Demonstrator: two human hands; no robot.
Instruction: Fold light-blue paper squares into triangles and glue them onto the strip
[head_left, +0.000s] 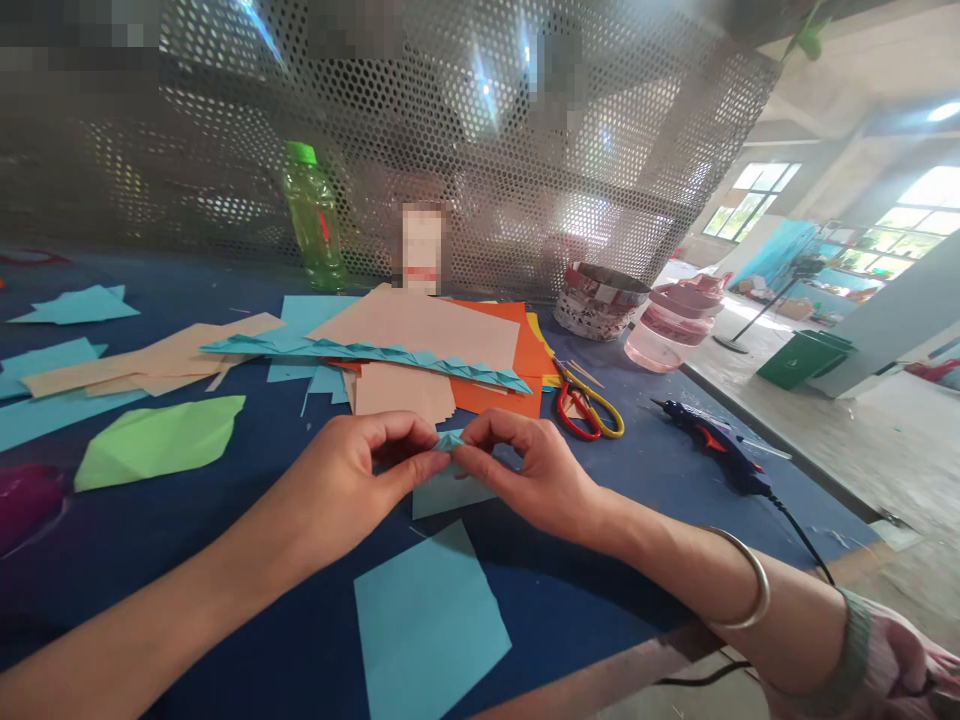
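Between my two hands is a small folded piece of blue paper, pinched at both sides. My left hand grips its left edge with thumb and forefinger, and my right hand pinches the right edge the same way. Just under the fingers lies a blue paper sheet, partly hidden by them. Nearer to me a blue paper square rests flat on the table. Beyond my hands, a long strip of folded blue paper stretches across stacked peach paper.
Red-and-yellow scissors and a corded glue gun lie to the right. Behind them stand a round container and a pink water jug. A green bottle stands by the perforated screen. Green paper lies left.
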